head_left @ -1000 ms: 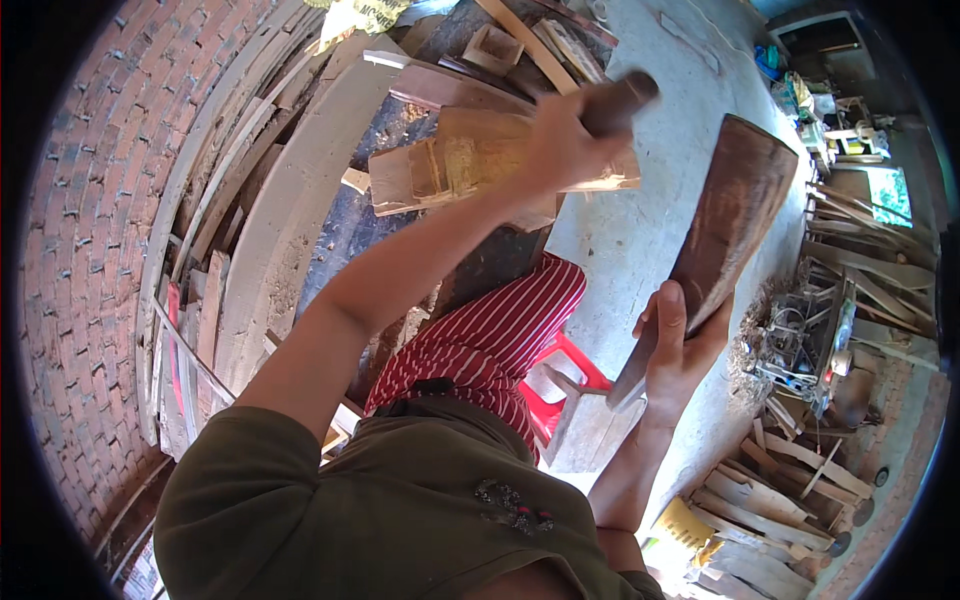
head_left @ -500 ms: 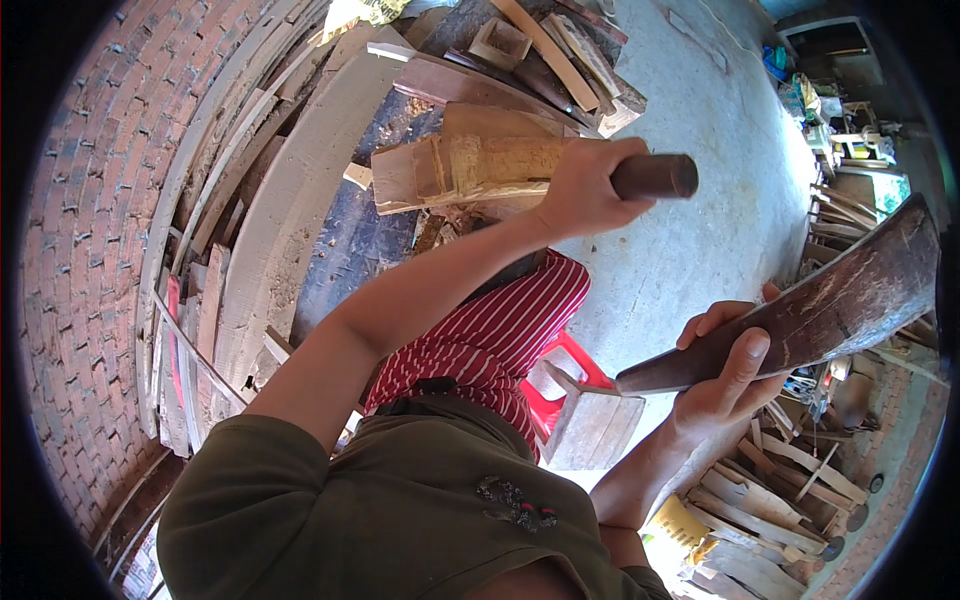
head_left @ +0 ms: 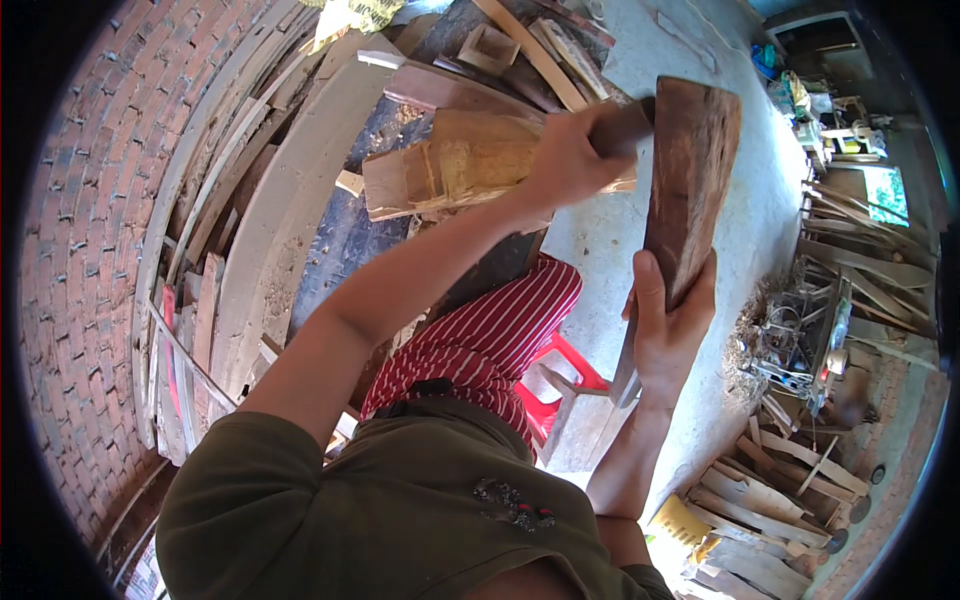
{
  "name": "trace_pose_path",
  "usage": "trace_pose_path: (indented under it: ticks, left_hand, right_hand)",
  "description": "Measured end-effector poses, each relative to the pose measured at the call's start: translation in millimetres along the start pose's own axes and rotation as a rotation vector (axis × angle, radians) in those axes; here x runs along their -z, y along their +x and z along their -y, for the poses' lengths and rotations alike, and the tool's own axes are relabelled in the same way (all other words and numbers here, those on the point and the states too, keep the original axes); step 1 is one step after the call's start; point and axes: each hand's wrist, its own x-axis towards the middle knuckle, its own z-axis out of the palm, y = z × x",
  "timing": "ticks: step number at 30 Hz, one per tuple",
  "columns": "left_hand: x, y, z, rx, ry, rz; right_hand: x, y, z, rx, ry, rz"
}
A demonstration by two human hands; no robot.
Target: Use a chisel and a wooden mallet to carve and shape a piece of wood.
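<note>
My left hand (head_left: 575, 160) is closed round a dark cylindrical wooden handle (head_left: 622, 128), like that of a chisel; any blade is hidden. My right hand (head_left: 670, 325) grips a dark, club-shaped wooden mallet (head_left: 692, 180), held upright. The mallet's broad head meets the right end of the handle, or comes so close that I cannot see a gap. Below and left of my left hand lies a wooden block (head_left: 475, 160), yellowish and carved in its middle, with a paler brown left end.
Long planks (head_left: 300, 210) lean along the brick wall (head_left: 110, 200) on the left. Wood offcuts (head_left: 470, 90) lie beyond the block. A red plastic stool (head_left: 590, 368) stands by my striped trouser leg. More timber (head_left: 780, 500) and tools (head_left: 800, 345) lie at the right.
My right hand has swung the mallet leftward and upright, bringing its head against or close to the handle's end. My left hand has shifted slightly left, still gripping the handle.
</note>
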Motion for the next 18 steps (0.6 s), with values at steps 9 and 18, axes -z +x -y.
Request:
trace_pose_path:
  ticks: [9, 18]
  left_hand:
    - [11.4, 33.9, -10.5, 0.132, -0.06, -0.081]
    - [-17.3, -2.4, -16.9, -0.15, 0.062, -0.034]
  right_hand:
    - [8.0, -21.6, -26.0, -0.025, 0.141, -0.011]
    - [23.3, -7.3, 20.1, 0.394, 0.197, -0.239]
